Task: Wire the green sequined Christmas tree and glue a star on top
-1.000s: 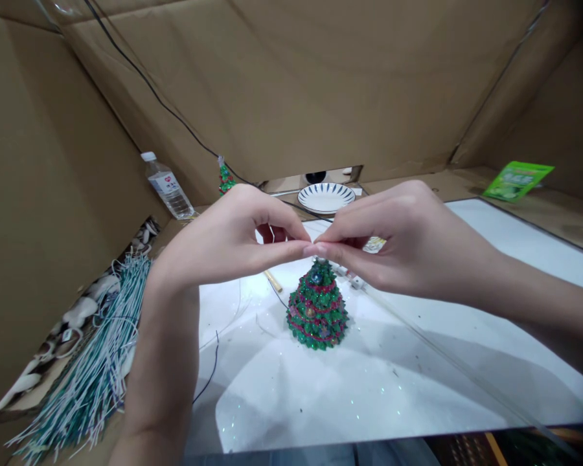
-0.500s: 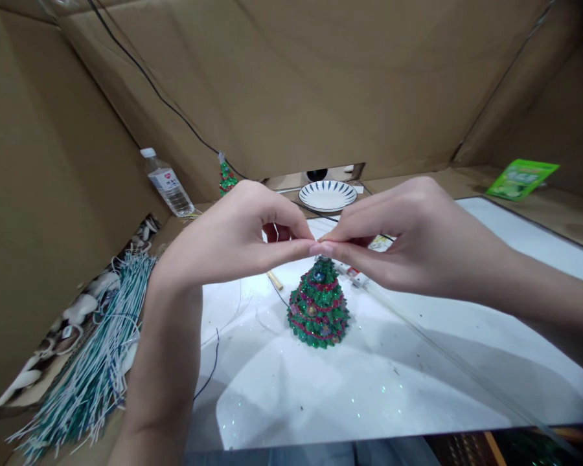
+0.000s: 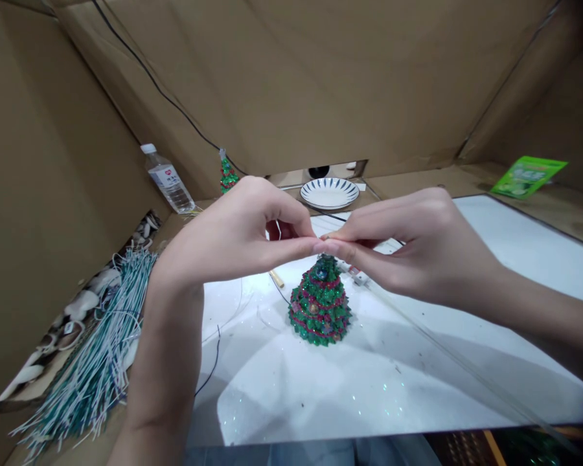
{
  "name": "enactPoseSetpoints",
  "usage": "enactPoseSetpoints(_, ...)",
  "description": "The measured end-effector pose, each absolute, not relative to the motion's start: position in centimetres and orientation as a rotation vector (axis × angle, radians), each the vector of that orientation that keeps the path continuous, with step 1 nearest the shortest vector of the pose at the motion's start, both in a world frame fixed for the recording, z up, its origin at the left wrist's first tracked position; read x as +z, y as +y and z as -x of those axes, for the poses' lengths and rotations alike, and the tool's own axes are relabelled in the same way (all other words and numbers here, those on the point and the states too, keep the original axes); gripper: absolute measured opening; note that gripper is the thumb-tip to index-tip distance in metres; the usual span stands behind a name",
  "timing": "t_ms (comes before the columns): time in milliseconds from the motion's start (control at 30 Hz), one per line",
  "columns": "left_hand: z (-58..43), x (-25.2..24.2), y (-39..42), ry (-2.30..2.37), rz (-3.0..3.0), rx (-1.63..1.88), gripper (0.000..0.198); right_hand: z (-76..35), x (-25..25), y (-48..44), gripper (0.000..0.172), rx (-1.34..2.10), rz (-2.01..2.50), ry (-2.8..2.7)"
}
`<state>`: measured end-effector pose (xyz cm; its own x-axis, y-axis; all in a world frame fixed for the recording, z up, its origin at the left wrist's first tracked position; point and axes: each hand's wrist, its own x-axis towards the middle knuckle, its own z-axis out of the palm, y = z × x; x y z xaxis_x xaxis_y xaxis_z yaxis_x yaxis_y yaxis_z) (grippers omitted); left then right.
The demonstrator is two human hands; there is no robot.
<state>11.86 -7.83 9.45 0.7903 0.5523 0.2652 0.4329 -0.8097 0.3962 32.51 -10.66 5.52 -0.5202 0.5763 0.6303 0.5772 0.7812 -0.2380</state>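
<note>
A small glittery green Christmas tree stands upright on the white board, with red garlands and tiny ornaments. Directly over its tip, my left hand pinches thumb and finger together. My right hand pinches from the other side, and the two thumb tips meet. Whatever lies between the fingertips is too small and covered to make out; the very top of the tree is hidden behind them.
A bundle of teal and white wires lies at the left, near a water bottle. Behind are a second small tree and a striped plate. A green packet sits far right; a clear tube crosses the board.
My right hand has tilted slightly, its knuckles a little lower. Both hands keep their pinch over the tree's tip, and the view has shifted slightly.
</note>
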Motion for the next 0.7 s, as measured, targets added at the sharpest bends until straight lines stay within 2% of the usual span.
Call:
enactPoseSetpoints(133, -11.8, 9.4, -7.8, 0.756, -2.674, 0.532, 0.026, -32.5, 5.2, -10.6, 0.028, 0.037, 0.862, -2.209)
enactPoseSetpoints(433, -11.8, 9.5, -7.7, 0.783, -2.707, 0.454, 0.024, -32.2, 4.6, -11.0, 0.024, -0.035, 0.841, -2.16)
enactPoseSetpoints(700, -11.9, 9.8, -8.1, 0.805, -2.753, 0.382, 0.031, -32.2, 4.4, -10.9, 0.023, 0.008, 0.859, -2.141)
